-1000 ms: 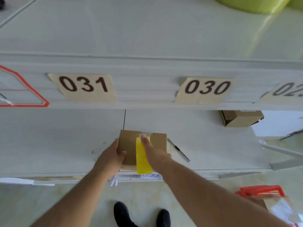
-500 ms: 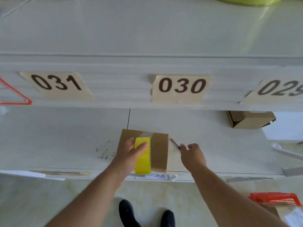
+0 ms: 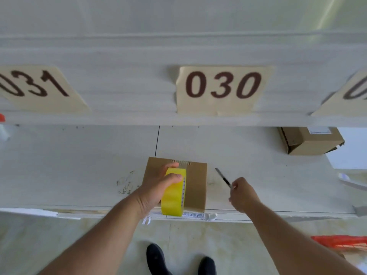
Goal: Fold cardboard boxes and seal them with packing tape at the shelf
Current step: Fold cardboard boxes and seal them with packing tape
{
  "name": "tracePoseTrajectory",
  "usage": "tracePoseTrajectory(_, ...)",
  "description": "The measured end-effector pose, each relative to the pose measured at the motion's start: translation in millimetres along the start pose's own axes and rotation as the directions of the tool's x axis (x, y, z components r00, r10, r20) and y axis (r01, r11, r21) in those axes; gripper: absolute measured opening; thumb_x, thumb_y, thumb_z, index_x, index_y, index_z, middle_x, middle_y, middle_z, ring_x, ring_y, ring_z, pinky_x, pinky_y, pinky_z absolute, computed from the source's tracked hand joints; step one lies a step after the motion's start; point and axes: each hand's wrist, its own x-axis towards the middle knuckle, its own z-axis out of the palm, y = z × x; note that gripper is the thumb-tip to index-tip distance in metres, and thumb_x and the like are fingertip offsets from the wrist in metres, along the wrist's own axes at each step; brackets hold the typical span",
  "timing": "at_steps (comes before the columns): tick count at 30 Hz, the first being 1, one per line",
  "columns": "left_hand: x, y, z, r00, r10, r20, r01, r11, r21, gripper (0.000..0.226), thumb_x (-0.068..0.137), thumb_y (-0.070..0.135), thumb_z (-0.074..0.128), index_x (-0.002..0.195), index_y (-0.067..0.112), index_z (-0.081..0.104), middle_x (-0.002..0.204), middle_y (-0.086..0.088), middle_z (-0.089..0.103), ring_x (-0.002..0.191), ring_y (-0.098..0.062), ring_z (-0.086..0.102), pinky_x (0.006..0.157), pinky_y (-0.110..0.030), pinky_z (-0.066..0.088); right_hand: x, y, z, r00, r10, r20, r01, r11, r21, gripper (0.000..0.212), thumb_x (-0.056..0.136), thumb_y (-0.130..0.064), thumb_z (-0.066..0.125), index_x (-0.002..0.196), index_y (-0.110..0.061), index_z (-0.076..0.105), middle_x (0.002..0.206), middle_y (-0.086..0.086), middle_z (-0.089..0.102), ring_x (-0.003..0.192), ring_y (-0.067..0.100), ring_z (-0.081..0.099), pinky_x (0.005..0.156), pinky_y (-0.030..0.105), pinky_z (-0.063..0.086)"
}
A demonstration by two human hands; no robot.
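Yellow tape roll (image 3: pixel 174 192) gripped upright by your left hand (image 3: pixel 156 187) on the cardboard box (image 3: pixel 195 183), shelf (image 3: pixel 79 165) centre; at 3 o'clock, your right hand (image 3: pixel 243 194) pinches the knife (image 3: pixel 223 178).

The front edge of the upper shelf (image 3: pixel 139 92) carries tan paper labels with dark numerals. The centre label (image 3: pixel 220 89) reads "030". The label at left (image 3: pixel 39 90) reads "031", its first digit cut by the frame edge. The label at right (image 3: pixel 349 94) is only partly in frame and unreadable.
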Motion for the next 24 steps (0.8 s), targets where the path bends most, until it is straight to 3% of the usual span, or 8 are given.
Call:
tracePoseTrajectory(2,1.6,2.6,-1.5,1.0,0.0,0.008,0.0,1.0,0.009,0.059,0.057,0.063,0.071,0.115,0.053,0.066,0.122,-0.01,0.07,0.114,-0.033,0.068,0.1,-0.06,0.054,-16.5,-16.1,-10.0,0.995,-0.038,-0.089,0.061,0.96,0.272,0.028,0.1,-0.004,0.047,0.126,-0.016,0.048,0.096,0.005,0.061,0.079,0.028,0.066,0.071,0.043,0.057)
tracePoseTrajectory(3,3.0,4.4,-2.4,1.0,0.003,0.011,-0.003,1.0,0.006,0.057,0.057,0.063,0.071,0.113,0.051,0.067,0.12,-0.01,0.071,0.112,-0.033,0.069,0.099,-0.06,0.055,-27.5,-28.3,-13.2,0.984,-0.107,-0.144,0.145,0.944,0.295,0.028,0.102,-0.006,0.045,0.127,-0.018,0.049,0.095,0.001,0.061,0.078,0.025,0.063,0.069,0.04,0.053)
tracePoseTrajectory(6,5.3,7.4,-1.2,1.0,0.006,0.02,-0.006,0.999,-0.036,0.056,0.057,0.058,0.073,0.11,0.041,0.07,0.116,-0.017,0.072,0.11,-0.039,0.069,0.097,-0.062,0.055,-61.5,-62.1,-11.0,0.934,-0.339,-0.11,0.354,0.92,0.17,0.01,0.106,-0.026,0.044,0.103,-0.025,0.054,0.08,-0.003,0.061,0.073,0.023,0.058,0.064,0.037,0.045)
tracePoseTrajectory(10,6.0,5.1,1.6,0.999,-0.008,0.032,0.011,0.996,-0.094,0.064,0.054,0.052,0.074,0.114,0.031,0.067,0.11,-0.016,0.074,0.1,-0.035,0.072,0.095,-0.061,0.054,-65.5,-84.8,-16.6,0.906,-0.422,0.009,0.417,0.891,-0.182,0.033,0.104,-0.051,0.04,0.081,-0.029,0.049,0.075,-0.005,0.062,0.075,0.022,0.059,0.058,0.031,0.04)
tracePoseTrajectory(14,5.6,0.4,0.4,0.997,-0.037,0.07,0.049,0.984,-0.173,0.059,0.061,0.038,0.072,0.118,0.026,0.063,0.102,-0.016,0.068,0.092,-0.031,0.066,0.082,-0.048,0.054,-54.8,-85.2,-35.3,0.865,-0.501,0.028,0.453,0.756,-0.472,0.05,0.107,-0.056,0.031,0.077,-0.02,0.048,0.072,-0.002,0.061,0.077,0.028,0.059,0.063,0.033,0.043)
tracePoseTrajectory(24,10.1,-1.5,-0.5,0.995,-0.043,0.088,0.063,0.969,-0.24,0.05,0.067,0.031,0.069,0.116,0.023,0.064,0.097,-0.013,0.07,0.091,-0.031,0.066,0.082,-0.047,0.052,-40.6,-97.8,-31.5,0.787,-0.608,0.108,0.539,0.591,-0.6,0.05,0.107,-0.06,0.028,0.075,-0.024,0.04,0.07,-0.006,0.055,0.072,0.027,0.055,0.063,0.034,0.038)
